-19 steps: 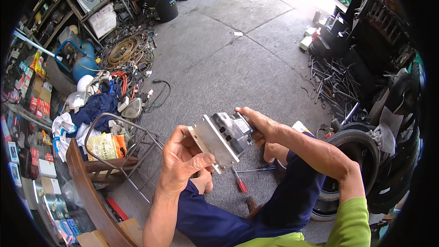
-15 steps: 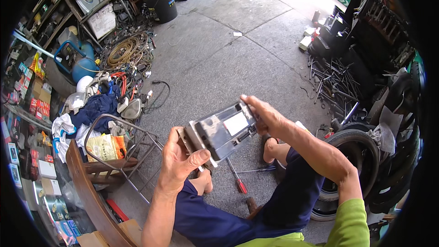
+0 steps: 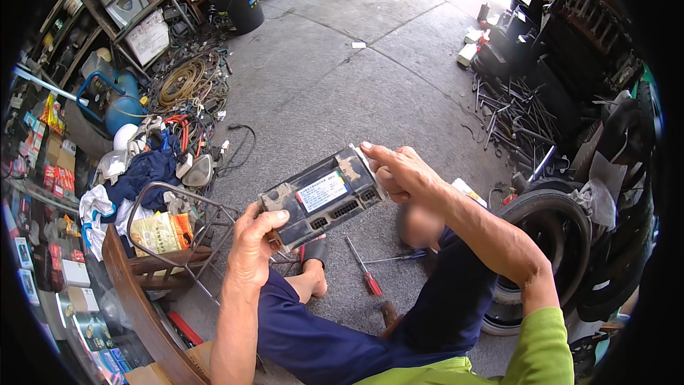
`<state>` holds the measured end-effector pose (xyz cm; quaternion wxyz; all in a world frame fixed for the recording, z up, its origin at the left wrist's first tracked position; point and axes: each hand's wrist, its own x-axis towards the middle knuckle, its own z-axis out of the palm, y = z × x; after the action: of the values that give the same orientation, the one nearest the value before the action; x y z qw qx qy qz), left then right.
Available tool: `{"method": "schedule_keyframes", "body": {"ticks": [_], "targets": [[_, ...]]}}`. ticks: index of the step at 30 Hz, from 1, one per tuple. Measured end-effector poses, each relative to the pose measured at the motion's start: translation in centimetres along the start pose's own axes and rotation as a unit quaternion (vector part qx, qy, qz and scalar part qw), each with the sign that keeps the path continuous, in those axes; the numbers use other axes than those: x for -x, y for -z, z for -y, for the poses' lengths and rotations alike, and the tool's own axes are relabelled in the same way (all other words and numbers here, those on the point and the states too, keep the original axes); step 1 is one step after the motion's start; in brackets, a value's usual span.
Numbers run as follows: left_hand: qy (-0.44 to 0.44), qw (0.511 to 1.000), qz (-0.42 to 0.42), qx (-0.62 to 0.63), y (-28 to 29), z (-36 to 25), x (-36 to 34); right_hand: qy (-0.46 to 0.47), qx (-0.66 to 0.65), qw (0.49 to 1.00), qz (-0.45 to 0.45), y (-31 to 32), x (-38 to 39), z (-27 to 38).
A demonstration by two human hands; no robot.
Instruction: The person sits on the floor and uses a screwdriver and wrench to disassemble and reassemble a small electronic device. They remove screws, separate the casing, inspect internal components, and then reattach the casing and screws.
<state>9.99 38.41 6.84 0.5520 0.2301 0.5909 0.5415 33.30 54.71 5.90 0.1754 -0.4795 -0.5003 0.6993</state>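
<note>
A grimy black and silver electronic control box (image 3: pixel 292 217) is tilted face up between my hands, showing a white label on top and dark connector sockets along its near side. My left hand (image 3: pixel 253 242) grips the left end, thumb over the top. My right hand (image 3: pixel 402 175) holds the right end, its forefinger reaching the upper corner. Below, a red-handled screwdriver (image 3: pixel 370 278) lies on the concrete floor beside another long thin metal tool (image 3: pixel 392 259).
Left are a wooden chair (image 3: pixel 117 257), metal stool frame (image 3: pixel 153 192), glass display case (image 3: pixel 35 242), clothes pile (image 3: pixel 146 167) and coiled hoses (image 3: pixel 178 85). Right are stacked tyres (image 3: pixel 541 207) and heaped metal tools (image 3: pixel 516 114). A black bucket (image 3: pixel 242 11) stands at the back.
The box has rotated from showing its silver side to showing its labelled top and sockets, and has shifted left. My left hand moved left with it, and my right hand rose.
</note>
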Motion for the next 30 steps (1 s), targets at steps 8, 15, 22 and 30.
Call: {"method": "schedule_keyframes", "body": {"ticks": [8,15,22,30], "targets": [[0.09,0.991,0.017,0.099,0.6,0.5,-0.8,0.003,-0.061,0.998,0.035,0.3,-0.2,-1.0],[0.103,0.989,0.013,0.109,0.8,0.3,-0.7,-0.003,-0.073,0.996,0.047,0.1,-0.2,-1.0],[0.123,0.987,0.017,0.097,0.0,-0.4,-0.4,-0.015,-0.051,0.998,0.032,-0.1,0.3,-0.6],[0.12,0.989,0.001,0.085,0.6,-0.4,-0.4,0.014,-0.079,0.994,0.072,0.0,0.0,-1.2]]}}
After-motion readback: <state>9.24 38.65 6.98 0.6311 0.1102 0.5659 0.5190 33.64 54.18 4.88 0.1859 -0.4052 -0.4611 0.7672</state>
